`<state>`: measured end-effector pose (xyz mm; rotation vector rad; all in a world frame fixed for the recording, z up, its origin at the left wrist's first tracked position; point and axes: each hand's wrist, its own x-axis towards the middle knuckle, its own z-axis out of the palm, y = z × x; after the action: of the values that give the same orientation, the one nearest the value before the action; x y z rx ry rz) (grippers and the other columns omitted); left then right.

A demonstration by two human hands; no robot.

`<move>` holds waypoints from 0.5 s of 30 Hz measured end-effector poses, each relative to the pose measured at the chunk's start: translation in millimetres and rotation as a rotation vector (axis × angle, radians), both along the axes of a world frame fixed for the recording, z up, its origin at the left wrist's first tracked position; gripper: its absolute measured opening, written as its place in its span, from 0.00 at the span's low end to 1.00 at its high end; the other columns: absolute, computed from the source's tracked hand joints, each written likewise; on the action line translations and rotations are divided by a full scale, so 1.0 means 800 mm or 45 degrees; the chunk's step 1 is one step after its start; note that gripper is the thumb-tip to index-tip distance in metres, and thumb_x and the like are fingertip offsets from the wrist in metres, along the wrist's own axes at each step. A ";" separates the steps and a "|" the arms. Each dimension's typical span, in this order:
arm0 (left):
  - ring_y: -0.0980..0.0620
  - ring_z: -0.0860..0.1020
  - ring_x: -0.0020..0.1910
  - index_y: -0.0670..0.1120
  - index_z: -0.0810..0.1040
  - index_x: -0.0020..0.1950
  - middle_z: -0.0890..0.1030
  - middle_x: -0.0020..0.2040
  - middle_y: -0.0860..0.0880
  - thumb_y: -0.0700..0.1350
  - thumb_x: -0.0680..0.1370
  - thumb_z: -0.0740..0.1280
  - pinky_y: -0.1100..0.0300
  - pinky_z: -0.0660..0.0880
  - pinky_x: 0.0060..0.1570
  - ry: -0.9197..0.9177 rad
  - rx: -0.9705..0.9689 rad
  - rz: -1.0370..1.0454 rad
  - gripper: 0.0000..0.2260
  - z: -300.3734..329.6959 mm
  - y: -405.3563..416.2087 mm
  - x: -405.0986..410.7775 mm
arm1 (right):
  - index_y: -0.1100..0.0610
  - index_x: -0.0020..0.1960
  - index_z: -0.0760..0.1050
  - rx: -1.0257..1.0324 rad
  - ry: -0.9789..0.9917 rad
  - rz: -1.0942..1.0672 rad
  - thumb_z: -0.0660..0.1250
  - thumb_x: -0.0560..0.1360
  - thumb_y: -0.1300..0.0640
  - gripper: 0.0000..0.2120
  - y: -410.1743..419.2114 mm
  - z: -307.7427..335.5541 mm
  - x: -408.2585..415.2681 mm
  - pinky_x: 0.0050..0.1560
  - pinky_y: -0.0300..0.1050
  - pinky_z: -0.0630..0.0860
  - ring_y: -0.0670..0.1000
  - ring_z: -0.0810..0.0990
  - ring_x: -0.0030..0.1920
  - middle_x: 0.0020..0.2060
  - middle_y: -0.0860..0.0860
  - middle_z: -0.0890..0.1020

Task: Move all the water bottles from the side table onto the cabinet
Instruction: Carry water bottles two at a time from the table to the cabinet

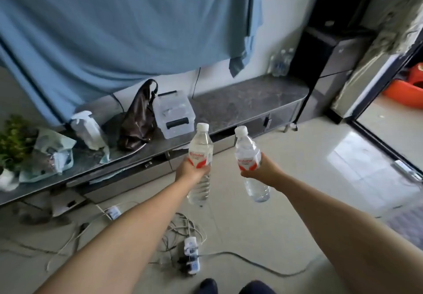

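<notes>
Two full bottles in hand, cabinet [240,101] ahead of both hands.
Left hand [191,171] wraps left bottle [201,154] at the label; right hand [263,171] wraps right bottle [248,156] likewise. Both capped and look full: probably hefty, thin plastic likely flexes, so mid-body grip suits. Clear bin [174,116] beyond left hand, contents unclear. More bottles [281,63] far beyond right hand.

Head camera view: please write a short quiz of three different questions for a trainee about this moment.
1. True or false: each of the hands grips a clear plastic water bottle with a white cap.
2. What stands between the brown leather bag and the bare cabinet top? A) clear plastic storage box B) green plant
3. Where are more bottles already standing?

Key:
1. True: left hand, left bottle; right hand, right bottle.
2. A.
3. At the far end of the grey cabinet.
</notes>
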<state>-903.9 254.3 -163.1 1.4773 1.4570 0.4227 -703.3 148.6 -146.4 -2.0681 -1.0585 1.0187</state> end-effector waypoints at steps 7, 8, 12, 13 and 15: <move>0.46 0.81 0.48 0.51 0.76 0.52 0.83 0.48 0.50 0.51 0.68 0.74 0.54 0.77 0.52 0.012 0.053 -0.307 0.15 0.006 0.035 0.141 | 0.56 0.58 0.75 0.035 0.105 -0.284 0.77 0.66 0.57 0.23 -0.006 -0.003 0.100 0.61 0.60 0.77 0.59 0.82 0.54 0.50 0.57 0.84; 0.46 0.81 0.48 0.52 0.76 0.50 0.83 0.47 0.50 0.51 0.68 0.74 0.56 0.76 0.50 0.003 0.061 -0.330 0.14 0.004 0.038 0.161 | 0.56 0.59 0.75 0.029 0.094 -0.295 0.77 0.66 0.57 0.23 -0.005 -0.006 0.117 0.61 0.60 0.77 0.59 0.82 0.54 0.50 0.57 0.84; 0.47 0.80 0.49 0.51 0.76 0.56 0.82 0.49 0.50 0.51 0.67 0.74 0.57 0.75 0.50 0.007 0.054 -0.403 0.19 -0.007 0.055 0.261 | 0.55 0.58 0.75 0.007 0.079 -0.291 0.77 0.66 0.58 0.23 0.011 -0.023 0.208 0.61 0.60 0.77 0.59 0.82 0.54 0.49 0.57 0.84; 0.47 0.80 0.49 0.51 0.76 0.56 0.82 0.49 0.50 0.51 0.67 0.75 0.57 0.76 0.51 0.007 0.048 -0.404 0.19 -0.010 0.062 0.287 | 0.55 0.58 0.75 0.001 0.075 -0.295 0.77 0.65 0.58 0.23 0.017 -0.025 0.233 0.61 0.59 0.77 0.58 0.82 0.53 0.49 0.56 0.84; 0.47 0.80 0.48 0.50 0.76 0.54 0.82 0.48 0.50 0.50 0.67 0.75 0.58 0.75 0.49 -0.003 0.041 -0.411 0.18 -0.012 0.076 0.345 | 0.54 0.57 0.75 0.015 0.066 -0.310 0.77 0.64 0.57 0.23 0.034 -0.029 0.289 0.61 0.59 0.78 0.57 0.83 0.53 0.48 0.54 0.84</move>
<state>-628.2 315.3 -172.6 1.7013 1.1863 0.2496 -472.3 175.7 -169.7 -2.0887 -0.7626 0.9344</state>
